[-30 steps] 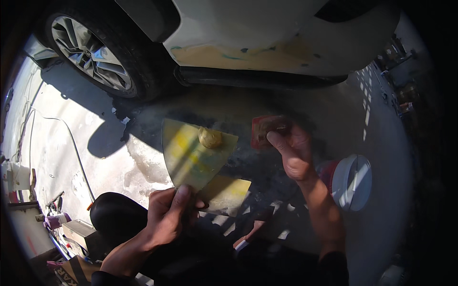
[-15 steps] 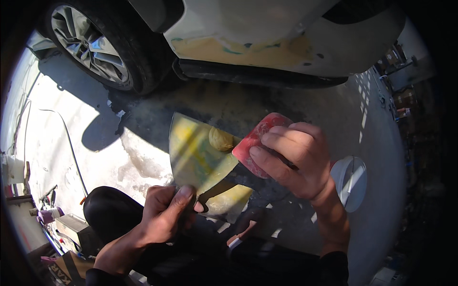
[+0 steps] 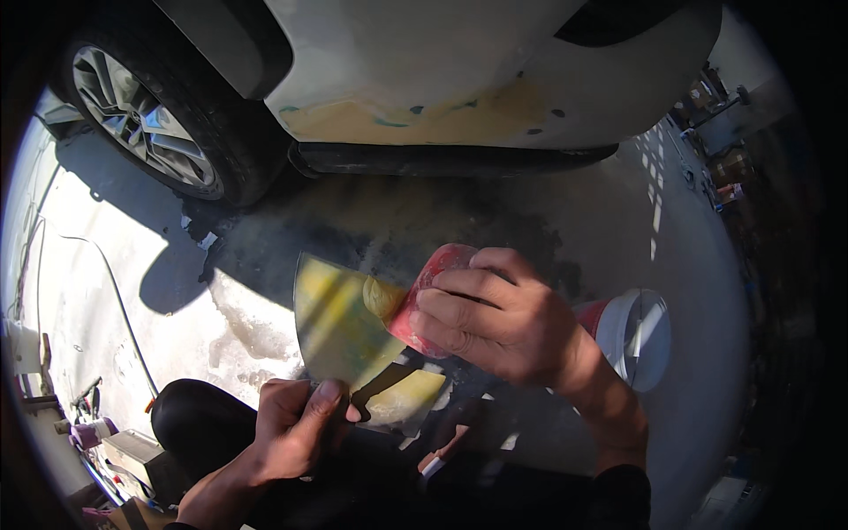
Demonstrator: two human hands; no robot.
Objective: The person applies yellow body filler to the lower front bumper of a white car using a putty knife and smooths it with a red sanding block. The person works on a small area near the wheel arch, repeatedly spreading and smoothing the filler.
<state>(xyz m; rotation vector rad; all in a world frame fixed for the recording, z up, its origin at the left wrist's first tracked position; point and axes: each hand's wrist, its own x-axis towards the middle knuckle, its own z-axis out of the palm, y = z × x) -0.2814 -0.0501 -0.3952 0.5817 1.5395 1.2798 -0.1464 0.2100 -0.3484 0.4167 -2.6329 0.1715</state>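
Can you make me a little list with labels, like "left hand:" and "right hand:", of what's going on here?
Left hand: grips the lower end of a thin, flat board smeared yellow and green
Right hand: holds a flat red spreader with rounded corners
On the board: a soft tan lump of paste; the spreader's edge appears to touch it
Ahead: a pale grey car panel with a smooth tan patch low on it
Right side: a round white bucket
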